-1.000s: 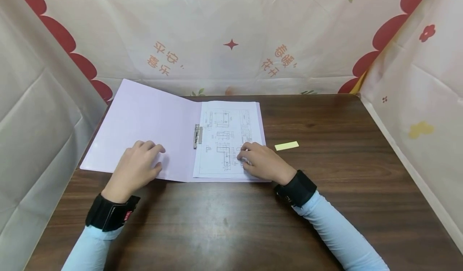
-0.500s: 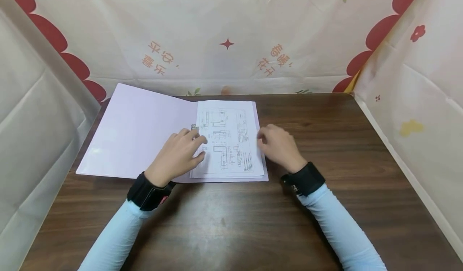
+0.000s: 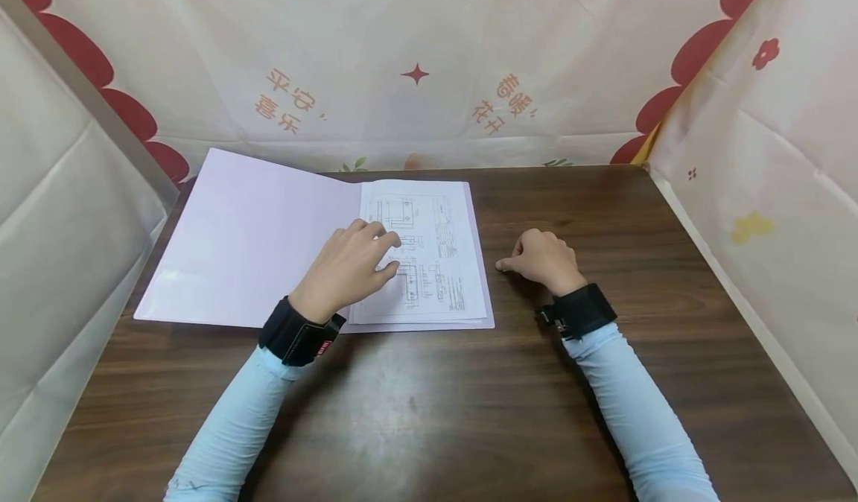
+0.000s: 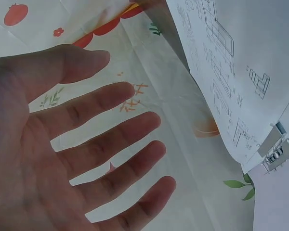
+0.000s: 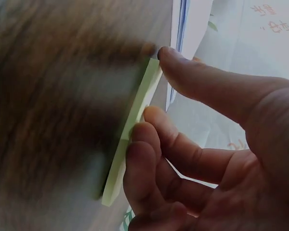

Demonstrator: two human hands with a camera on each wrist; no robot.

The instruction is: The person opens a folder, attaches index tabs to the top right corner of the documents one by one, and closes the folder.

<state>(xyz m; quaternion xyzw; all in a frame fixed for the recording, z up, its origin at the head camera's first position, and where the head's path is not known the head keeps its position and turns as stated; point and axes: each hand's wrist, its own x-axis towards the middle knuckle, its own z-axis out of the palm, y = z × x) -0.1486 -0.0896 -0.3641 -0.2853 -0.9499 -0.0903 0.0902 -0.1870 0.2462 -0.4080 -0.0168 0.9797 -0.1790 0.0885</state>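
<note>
My left hand (image 3: 348,264), fingers spread and loosely bent, hovers over the left part of a stack of technical drawing sheets (image 3: 445,226). In the left wrist view its palm holds nothing. The sheets lie in an open lilac folder (image 3: 255,241), fixed by a metal clip (image 4: 277,149), which the left hand hides in the head view. To the right of the folder, my right hand (image 3: 546,256) is low over the table. The right wrist view shows its curled fingers and thumb tip against a thin yellow sticky note pad (image 5: 119,149), hidden beneath the hand in the head view.
The folder and both forearms are over a dark wooden table (image 3: 415,412). Pale printed cloth (image 3: 415,25) hangs behind the table and along both sides. The folder's left cover reaches toward the table's left edge.
My left hand has moved right from the folder's cover to above the sheets. My right hand has left the sheets and gone right, onto the yellow sticky note pad, covering it.
</note>
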